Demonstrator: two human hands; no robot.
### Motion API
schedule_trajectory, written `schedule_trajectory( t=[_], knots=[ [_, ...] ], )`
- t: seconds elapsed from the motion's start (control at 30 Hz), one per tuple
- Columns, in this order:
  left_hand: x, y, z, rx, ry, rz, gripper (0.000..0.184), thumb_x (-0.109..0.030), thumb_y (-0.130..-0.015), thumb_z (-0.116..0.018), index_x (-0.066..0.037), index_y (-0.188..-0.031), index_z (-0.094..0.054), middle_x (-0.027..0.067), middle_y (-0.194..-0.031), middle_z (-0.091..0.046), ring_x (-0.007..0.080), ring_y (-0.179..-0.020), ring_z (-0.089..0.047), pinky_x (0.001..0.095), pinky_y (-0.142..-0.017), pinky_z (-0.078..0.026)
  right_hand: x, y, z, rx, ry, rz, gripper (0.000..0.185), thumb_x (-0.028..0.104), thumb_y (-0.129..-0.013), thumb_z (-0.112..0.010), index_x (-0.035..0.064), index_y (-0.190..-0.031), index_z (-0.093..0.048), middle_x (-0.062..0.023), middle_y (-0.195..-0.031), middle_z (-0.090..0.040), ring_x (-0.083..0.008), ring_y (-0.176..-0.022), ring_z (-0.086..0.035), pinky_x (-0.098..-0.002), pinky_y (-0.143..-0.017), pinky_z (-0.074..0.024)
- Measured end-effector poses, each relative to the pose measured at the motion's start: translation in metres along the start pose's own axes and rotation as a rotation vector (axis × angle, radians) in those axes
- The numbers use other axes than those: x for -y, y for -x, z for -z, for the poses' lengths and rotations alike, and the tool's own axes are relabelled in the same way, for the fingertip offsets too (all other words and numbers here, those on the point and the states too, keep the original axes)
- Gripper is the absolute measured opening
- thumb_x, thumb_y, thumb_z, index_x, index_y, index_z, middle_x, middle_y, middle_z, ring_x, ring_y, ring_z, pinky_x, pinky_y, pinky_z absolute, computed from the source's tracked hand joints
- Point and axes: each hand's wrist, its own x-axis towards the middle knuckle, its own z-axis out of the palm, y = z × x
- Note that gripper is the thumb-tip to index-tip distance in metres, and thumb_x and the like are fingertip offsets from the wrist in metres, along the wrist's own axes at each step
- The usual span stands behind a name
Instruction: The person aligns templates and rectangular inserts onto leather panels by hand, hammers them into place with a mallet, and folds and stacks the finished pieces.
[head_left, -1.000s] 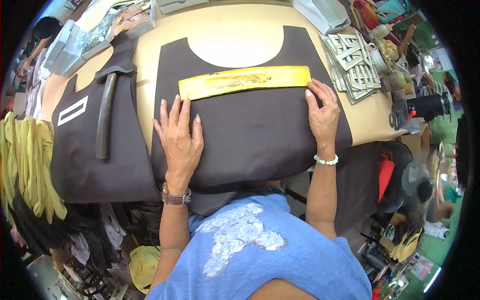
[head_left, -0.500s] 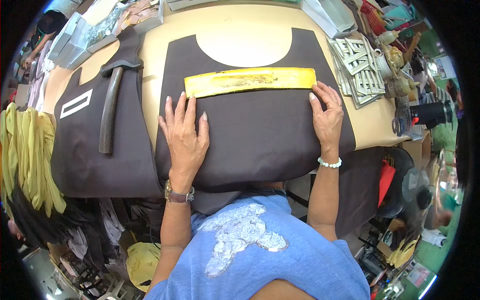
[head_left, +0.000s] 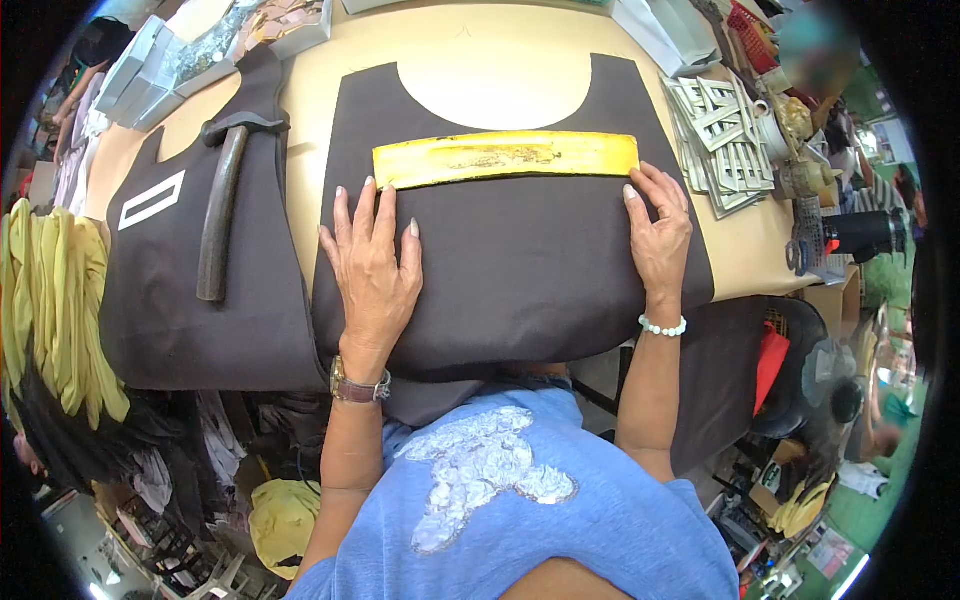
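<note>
nearest me, at the bottom of the frame, is the blue shirt (head_left: 620, 480). above it i have the left hand (head_left: 377, 285), left of centre and palm down, its grip spread, fingertips at the lower left corner of the yellow strip (head_left: 470, 160), touching or nearly so. the right hand (head_left: 662, 240), right of centre, bends its fingers around the strip's right end; thumb and forefinger stand a little apart, and i see no pinch. the strip itself lies flat across the upper middle of the dark cloth (head_left: 510, 265), just below the curved cutout.

i judge the step in hand to be setting or steadying the strip's line on the cloth. the next move, as i read it, calls for light, even contact at both ends, since a push at one end alone could skew it.

left of the cloth, a hammer (head_left: 221, 215) rests on another dark piece (head_left: 210, 330), near a white frame (head_left: 152, 200). farther off, pale slatted pieces (head_left: 725, 145) lie at upper right on the worktop (head_left: 460, 50), with boxes (head_left: 150, 80) at upper left.
</note>
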Motion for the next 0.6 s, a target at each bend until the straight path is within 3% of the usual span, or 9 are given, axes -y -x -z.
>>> schedule_trajectory(
  t=[0.1,0.2,0.3,0.6],
  knots=[
    [-0.0004,0.0005,0.0,0.01,-0.022,0.025,0.045,-0.02,-0.089,-0.053,-0.006,-0.131,-0.046,0.0134,-0.137,-0.042,0.0363,-0.133,-0.026,0.0572,-0.106,-0.018,-0.0005,-0.0002,-0.0002,-0.001,0.017,0.021,0.027,0.015,-0.082,-0.063,0.0026,-0.106,-0.066,-0.0109,-0.116,-0.061,-0.0309,-0.118,-0.047,-0.0394,-0.102,-0.0342],
    [-0.002,-0.0005,0.002,0.017,-0.009,0.039,0.045,-0.02,-0.088,-0.053,-0.006,-0.131,-0.047,0.0137,-0.137,-0.042,0.0365,-0.133,-0.027,0.0572,-0.106,-0.018,-0.0009,-0.0002,-0.0006,-0.001,0.034,0.025,0.027,0.015,-0.082,-0.063,0.0025,-0.106,-0.066,-0.011,-0.116,-0.061,-0.0305,-0.118,-0.047,-0.0394,-0.102,-0.0341],
    [-0.0015,-0.0007,0.0019,-0.007,0.022,0.005,0.045,-0.019,-0.087,-0.053,-0.001,-0.128,-0.048,0.0182,-0.135,-0.041,0.0414,-0.131,-0.027,0.0636,-0.101,-0.021,0.0001,-0.0004,-0.0004,0.001,0.037,0.017,0.028,0.015,-0.082,-0.063,0.0027,-0.106,-0.066,-0.0109,-0.116,-0.061,-0.0303,-0.117,-0.047,-0.0393,-0.102,-0.034],
    [-0.0026,0.0007,0.0008,-0.003,-0.007,0.036,0.045,-0.021,-0.088,-0.054,-0.007,-0.13,-0.048,0.0138,-0.138,-0.041,0.0375,-0.133,-0.026,0.0583,-0.106,-0.019,-0.0018,-0.0016,-0.0003,0.01,0.012,0.028,0.027,0.013,-0.082,-0.064,0.0024,-0.107,-0.066,-0.0113,-0.115,-0.061,-0.0294,-0.116,-0.049,-0.0388,-0.101,-0.0349]
  ],
)
